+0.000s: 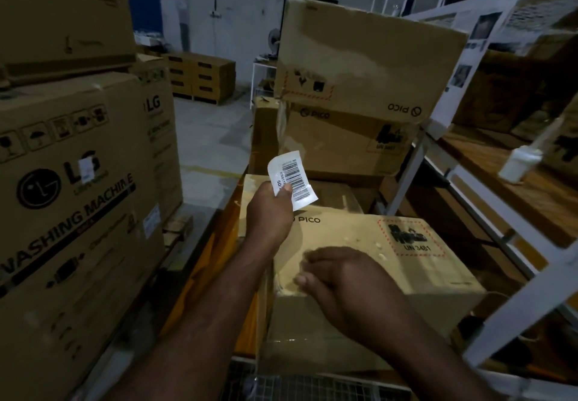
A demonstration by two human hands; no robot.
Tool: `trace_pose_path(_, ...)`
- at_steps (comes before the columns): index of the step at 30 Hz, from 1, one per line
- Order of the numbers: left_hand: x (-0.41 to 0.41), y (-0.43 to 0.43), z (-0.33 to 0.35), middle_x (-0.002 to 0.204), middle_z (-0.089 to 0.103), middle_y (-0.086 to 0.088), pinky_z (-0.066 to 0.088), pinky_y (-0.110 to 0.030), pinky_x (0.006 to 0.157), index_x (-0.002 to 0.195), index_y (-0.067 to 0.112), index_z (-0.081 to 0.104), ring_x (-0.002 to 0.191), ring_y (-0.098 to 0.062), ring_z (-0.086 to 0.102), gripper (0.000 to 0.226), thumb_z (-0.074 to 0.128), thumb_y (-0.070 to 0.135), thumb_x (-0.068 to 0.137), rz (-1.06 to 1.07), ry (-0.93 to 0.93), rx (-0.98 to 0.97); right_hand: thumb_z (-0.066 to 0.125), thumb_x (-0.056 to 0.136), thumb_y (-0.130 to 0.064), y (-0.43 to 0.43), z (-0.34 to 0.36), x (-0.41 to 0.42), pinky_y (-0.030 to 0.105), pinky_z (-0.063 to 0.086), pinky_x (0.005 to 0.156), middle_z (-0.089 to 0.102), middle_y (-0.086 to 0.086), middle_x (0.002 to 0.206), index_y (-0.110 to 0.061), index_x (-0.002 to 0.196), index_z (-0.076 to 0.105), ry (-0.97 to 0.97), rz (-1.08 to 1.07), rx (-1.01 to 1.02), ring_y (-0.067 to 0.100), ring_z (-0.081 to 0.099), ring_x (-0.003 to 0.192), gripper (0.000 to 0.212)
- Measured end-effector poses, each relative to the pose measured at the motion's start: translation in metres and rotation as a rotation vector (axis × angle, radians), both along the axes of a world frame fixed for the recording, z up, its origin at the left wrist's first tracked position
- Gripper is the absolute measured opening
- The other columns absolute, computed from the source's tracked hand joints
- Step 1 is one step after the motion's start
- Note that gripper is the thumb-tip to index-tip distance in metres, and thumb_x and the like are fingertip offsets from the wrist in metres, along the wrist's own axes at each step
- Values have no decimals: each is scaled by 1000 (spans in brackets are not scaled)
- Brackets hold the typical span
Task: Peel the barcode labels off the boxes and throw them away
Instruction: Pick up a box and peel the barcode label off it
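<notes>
A dim warehouse aisle is seen under weak light, the far wall (234,9) and floor (212,131) lit brightest and the corners lost to shadow. The right hand (341,278) is smeared by motion blur; the shelf upright (406,175) is bowed by wide-angle distortion.

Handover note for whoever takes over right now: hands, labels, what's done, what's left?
Left hand: pinches a peeled barcode label, held up over the near PICO box.
Right hand: fingers curled at that box's near-left top edge. It is blurred, so the grip is unclear.
Done: this label is off its box.
Left: throw it away, though no bin is in view. A white sticker is on the LG washing machine box. Check the stacked PICO boxes too.
</notes>
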State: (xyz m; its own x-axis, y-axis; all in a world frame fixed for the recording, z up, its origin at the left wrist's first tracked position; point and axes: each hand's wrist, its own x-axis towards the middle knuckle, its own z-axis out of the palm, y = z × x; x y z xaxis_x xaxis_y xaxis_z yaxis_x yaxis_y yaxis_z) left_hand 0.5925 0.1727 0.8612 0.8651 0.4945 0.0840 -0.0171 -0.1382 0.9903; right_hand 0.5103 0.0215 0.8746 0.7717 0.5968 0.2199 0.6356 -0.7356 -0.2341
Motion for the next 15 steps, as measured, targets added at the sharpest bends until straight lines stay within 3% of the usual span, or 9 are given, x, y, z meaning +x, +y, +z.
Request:
trace_pose_path(2, -1, -1, 1, 113, 69, 2, 40, -16, 54, 121, 18, 61, 85, -9, 64, 29, 46, 34, 103, -9, 11, 28, 27, 95, -59, -3, 6, -4, 37, 43, 105, 64, -11, 129, -30, 115, 70, 44, -12, -59, 8, 56, 120, 55)
trace_pose_path(4, 0, 0, 1, 111, 69, 3, 40, -18, 54, 119, 18, 61, 80, -6, 63, 27, 46, 34, 103, -16, 15, 18, 20, 100, -59, 5, 12, 1, 43, 21, 120, 43, -12, 152, -34, 139, 51, 157, -66, -104, 8, 34, 142, 56)
trace_pose_path(6, 1, 1, 1, 108, 71, 1, 43, -21, 57, 116, 17, 62, 81, -8, 65, 26, 47, 34, 102, -21, 10, -8, 14, 100, -59, 20, 13, 13, 49, 7, 122, 25, -10, 161, -34, 152, 30, 233, -106, -123, 10, 17, 149, 60)
trace_pose_path(11, 1, 3, 3, 109, 70, -1, 45, -18, 60, 118, 14, 62, 80, -8, 64, 26, 49, 30, 102, -46, 11, 0, 6, 90, -74, 37, -4, 36, 60, 6, 118, 18, -5, 164, -32, 154, 21, 170, -75, -148, 15, 12, 151, 78)
trace_pose_path(15, -2, 2, 3, 116, 70, 0, 47, -20, 60, 121, 19, 60, 90, -14, 68, 28, 47, 34, 102, -74, 55, 66, 2, 85, -79, 15, -1, -2, 43, 8, 123, 22, -5, 163, -28, 153, 28, 139, 23, -135, 9, 14, 150, 89)
